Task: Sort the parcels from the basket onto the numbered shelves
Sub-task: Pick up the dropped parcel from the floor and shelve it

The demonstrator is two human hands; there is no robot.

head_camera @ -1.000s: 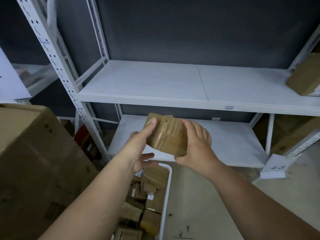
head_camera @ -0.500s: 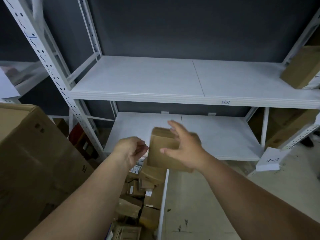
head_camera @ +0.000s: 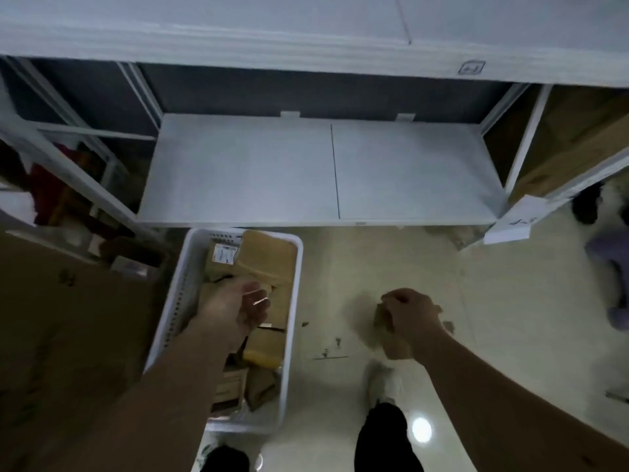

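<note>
**Hands above basket and floor, lower shelf in view**

The view looks steeply down. The left hand [head_camera: 238, 306] hangs over the white basket [head_camera: 170, 311], palm turned partly up, fingers loosely curled and holding nothing; motion blur softens its outline. The right hand [head_camera: 406, 318] is over the pale floor [head_camera: 340, 274], well right of the basket, its fingers curled round a small brown parcel [head_camera: 391, 342], part of which shows below and left of the knuckles. The parcel is blurred and its shape cannot be told exactly.

The basket stands on the floor just in front of the lower shelf [head_camera: 272, 172] and holds several brown parcels. The largest, a flat box [head_camera: 269, 257], lies at the far end beside a white printed label [head_camera: 223, 255]; smaller packs [head_camera: 265, 345] lie nearer the person, partly hidden by the left forearm.

The lower shelf is a white board with a seam down its middle. Above it runs the front edge of the upper shelf [head_camera: 306, 52], bearing a small tag [head_camera: 471, 68] whose number is unreadable. A paper sign [head_camera: 514, 223] hangs at the right upright; its digits are blurred. A large carton [head_camera: 68, 318] fills the left side. The person's white shoe [head_camera: 384, 383] and dark trouser leg [head_camera: 384, 437] show below the right hand.
</note>
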